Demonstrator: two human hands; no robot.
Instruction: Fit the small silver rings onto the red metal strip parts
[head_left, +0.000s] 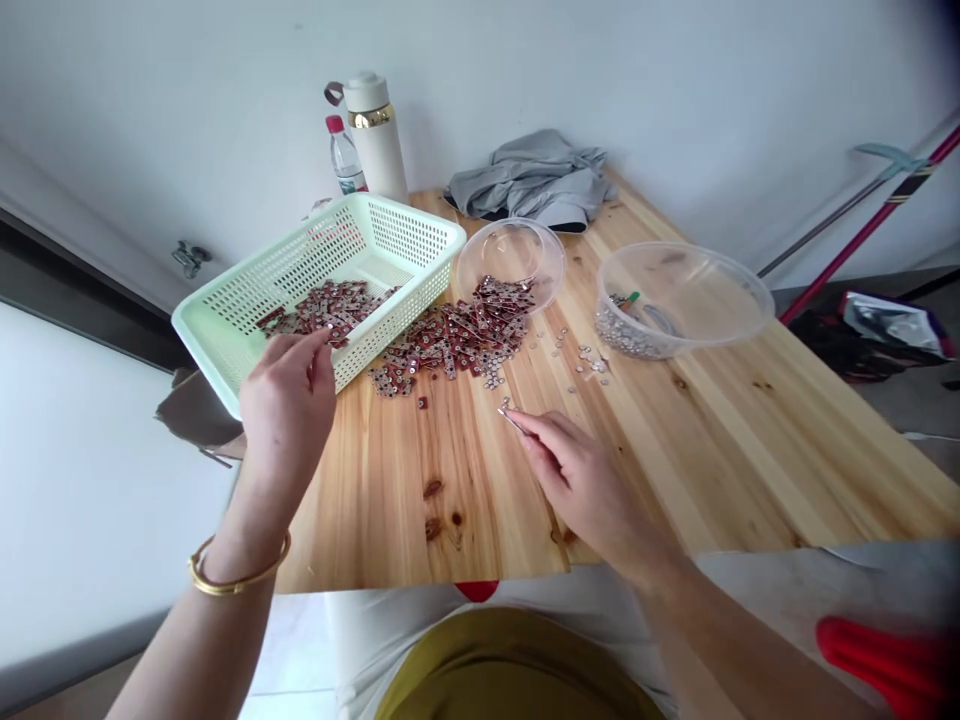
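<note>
My left hand (291,385), a gold bangle on its wrist, is over the near edge of the pale green basket (202,300). Its fingers are pinched together; a small bright spot shows at the tips, too small to name. Behind them in the basket lies a heap of small dark red and silver pieces (322,305). My right hand (574,465) is closed around metal tweezers (512,421), whose tips point at a few small silver discs (507,402) on the table. A bigger pile of red and silver pieces (457,335) lies between basket and right hand.
A clear tub lies on its side (551,260) at the pile. Another clear tub (724,300) holds silver bits; loose discs (589,355) lie beside it. Grey cloth (536,175), a white flask (379,150) and a bottle (345,155) stand along the wooden table's (645,420) back.
</note>
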